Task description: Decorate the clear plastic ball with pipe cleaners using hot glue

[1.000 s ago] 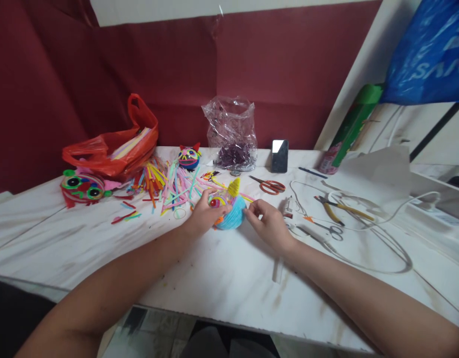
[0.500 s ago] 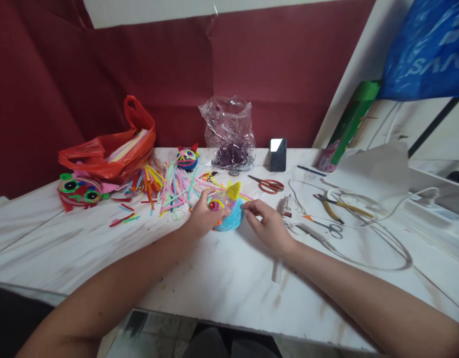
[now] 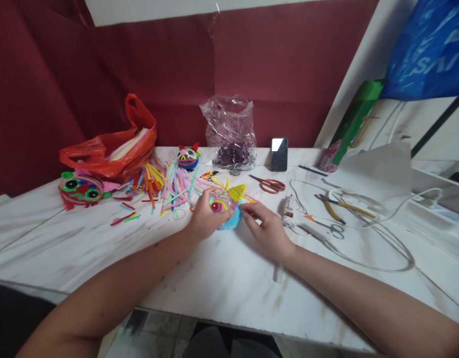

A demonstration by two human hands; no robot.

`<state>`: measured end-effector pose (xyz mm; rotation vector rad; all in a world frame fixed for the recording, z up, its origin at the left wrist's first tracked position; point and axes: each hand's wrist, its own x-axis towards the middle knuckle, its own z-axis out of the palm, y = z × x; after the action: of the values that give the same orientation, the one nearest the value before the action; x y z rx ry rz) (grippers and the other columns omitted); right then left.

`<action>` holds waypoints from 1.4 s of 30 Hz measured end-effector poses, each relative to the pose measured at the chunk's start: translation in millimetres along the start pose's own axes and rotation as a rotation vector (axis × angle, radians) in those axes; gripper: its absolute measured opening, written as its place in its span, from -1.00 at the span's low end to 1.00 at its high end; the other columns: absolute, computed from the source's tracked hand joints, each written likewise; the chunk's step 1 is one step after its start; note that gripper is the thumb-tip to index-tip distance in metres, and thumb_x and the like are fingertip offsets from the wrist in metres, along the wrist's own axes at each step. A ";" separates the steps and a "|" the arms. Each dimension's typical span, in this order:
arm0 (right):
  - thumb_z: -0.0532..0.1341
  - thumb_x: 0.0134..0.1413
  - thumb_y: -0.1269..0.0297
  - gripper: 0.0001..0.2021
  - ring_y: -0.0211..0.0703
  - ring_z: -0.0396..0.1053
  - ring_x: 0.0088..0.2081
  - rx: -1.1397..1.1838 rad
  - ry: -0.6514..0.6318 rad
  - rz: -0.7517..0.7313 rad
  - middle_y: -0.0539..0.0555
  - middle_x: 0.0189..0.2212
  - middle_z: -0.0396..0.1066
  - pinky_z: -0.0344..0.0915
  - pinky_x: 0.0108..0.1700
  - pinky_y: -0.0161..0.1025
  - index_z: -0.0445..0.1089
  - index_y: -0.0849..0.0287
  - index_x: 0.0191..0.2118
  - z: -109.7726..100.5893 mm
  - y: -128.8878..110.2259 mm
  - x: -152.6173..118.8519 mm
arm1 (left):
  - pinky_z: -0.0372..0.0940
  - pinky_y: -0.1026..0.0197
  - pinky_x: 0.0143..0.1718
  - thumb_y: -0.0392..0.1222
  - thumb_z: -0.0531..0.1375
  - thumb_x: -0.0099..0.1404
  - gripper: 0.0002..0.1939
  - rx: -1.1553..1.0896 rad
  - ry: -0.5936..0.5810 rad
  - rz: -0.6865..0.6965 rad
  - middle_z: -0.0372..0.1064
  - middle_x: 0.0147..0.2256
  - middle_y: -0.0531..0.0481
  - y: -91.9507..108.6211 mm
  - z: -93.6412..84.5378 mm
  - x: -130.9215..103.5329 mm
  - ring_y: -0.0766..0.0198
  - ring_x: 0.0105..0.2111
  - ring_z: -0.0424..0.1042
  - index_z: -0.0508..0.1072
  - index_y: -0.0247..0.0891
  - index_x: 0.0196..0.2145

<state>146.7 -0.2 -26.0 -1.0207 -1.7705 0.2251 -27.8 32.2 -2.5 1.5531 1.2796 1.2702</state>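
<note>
A round craft animal head [image 3: 232, 219] sits between my hands, its lower part wrapped in light blue pipe cleaner, with a yellow pointed ear and a red eye ringed in yellow. My left hand [image 3: 206, 216] grips it from the left, thumb across its front. My right hand [image 3: 264, 226] is at its right side, thumb and forefinger pinched close to the blue surface; what lies between those fingertips is too small to make out. Loose pipe cleaners [image 3: 180, 191] in many colours lie just behind my left hand.
Behind stand a red plastic bag [image 3: 117, 154], two finished craft heads [image 3: 82, 191], a clear bag of purple pieces [image 3: 234, 154] and a phone [image 3: 279, 154]. To the right lie orange-handled scissors [image 3: 272, 185], pliers [image 3: 331, 209], small scissors [image 3: 335, 228], a glue gun [image 3: 289, 209] and its looping cable.
My left hand has turned the craft head slightly, so its red eye and yellow ear show more and less blue is visible. My right hand stays pinched at its right side.
</note>
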 end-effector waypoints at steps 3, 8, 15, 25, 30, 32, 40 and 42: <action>0.07 0.16 0.44 -0.69 -0.11 0.43 -0.23 -0.069 -0.041 -0.167 0.14 -0.27 0.43 0.42 -0.19 -0.15 0.41 0.10 -0.03 -2.0 1.5 -0.9 | 0.32 0.15 -0.17 -0.22 0.39 -0.17 -0.26 0.002 -0.016 0.021 0.37 -0.16 -0.04 -2.4 0.3 -0.3 0.17 -0.21 0.40 0.30 -0.16 0.02; 0.05 0.16 0.47 -0.61 -0.08 0.41 -0.20 -0.137 -0.082 -0.244 0.17 -0.24 0.38 0.43 -0.19 -0.12 0.37 0.08 0.06 -2.2 4.5 -2.3 | 0.33 0.18 -0.21 -0.22 0.38 -0.16 -0.27 0.003 -0.019 0.023 0.36 -0.14 -0.05 -1.7 0.6 -0.8 0.19 -0.22 0.40 0.30 -0.15 0.02; 0.05 0.16 0.48 -0.60 -0.06 0.40 -0.14 -0.119 -0.040 -0.261 0.18 -0.16 0.39 0.42 -0.12 -0.07 0.36 0.06 0.07 0.7 12.2 -3.1 | 0.27 0.30 -0.46 -0.20 0.35 -0.15 -0.21 0.024 -0.045 -0.150 0.37 -0.16 -0.07 16.6 -0.9 -3.3 0.27 -0.36 0.39 0.23 -0.20 0.08; 0.04 0.18 0.47 -0.59 -0.09 0.39 -0.22 -0.165 -0.060 -0.297 0.17 -0.23 0.35 0.45 -0.23 -0.13 0.32 0.08 0.11 0.8 7.1 -2.7 | 0.33 0.20 -0.28 -0.17 0.34 -0.11 -0.22 0.072 -0.059 -0.057 0.36 -0.14 -0.08 5.4 0.1 -0.5 0.19 -0.26 0.40 0.21 -0.20 0.09; 0.04 0.19 0.42 -0.61 -0.03 0.39 -0.16 -0.272 -0.105 -0.318 0.26 -0.15 0.35 0.45 -0.21 -0.12 0.30 0.18 0.13 -2.0 4.9 -2.7 | 0.33 0.16 -0.19 -0.16 0.37 -0.12 -0.25 0.074 -0.039 0.006 0.36 -0.15 -0.06 -1.7 -0.7 2.1 0.17 -0.21 0.40 0.26 -0.17 0.06; 0.05 0.19 0.41 -0.62 -0.05 0.39 -0.16 -0.276 -0.114 -0.305 0.24 -0.16 0.35 0.45 -0.20 -0.14 0.31 0.15 0.12 -2.5 4.5 -2.6 | 0.33 0.16 -0.19 -0.15 0.38 -0.13 -0.25 0.088 -0.037 0.014 0.36 -0.16 -0.06 -2.3 -0.6 2.3 0.17 -0.21 0.40 0.27 -0.17 0.06; 0.09 0.11 0.52 -0.64 -0.13 0.39 -0.20 -0.015 -0.012 -0.255 0.13 -0.26 0.36 0.43 -0.17 -0.13 0.39 0.10 -0.01 3.0 9.6 0.0 | 0.29 0.27 -0.50 -0.11 0.33 -0.07 -0.24 0.058 -0.107 -0.084 0.37 -0.33 0.04 3.3 -3.2 0.6 0.31 -0.51 0.36 0.19 -0.17 0.10; 0.09 0.10 0.53 -0.66 -0.12 0.40 -0.19 0.013 -0.002 -0.245 0.14 -0.23 0.37 0.43 -0.17 -0.13 0.41 0.10 -0.05 3.4 11.8 0.5 | 0.27 0.28 -0.53 -0.10 0.32 -0.05 -0.25 0.054 -0.117 -0.100 0.37 -0.37 0.06 4.2 -4.2 0.2 0.33 -0.54 0.35 0.19 -0.16 0.10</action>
<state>150.0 8.5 -34.0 -0.7852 -1.8744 0.0838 -30.9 31.3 2.4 1.5569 1.3090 1.0750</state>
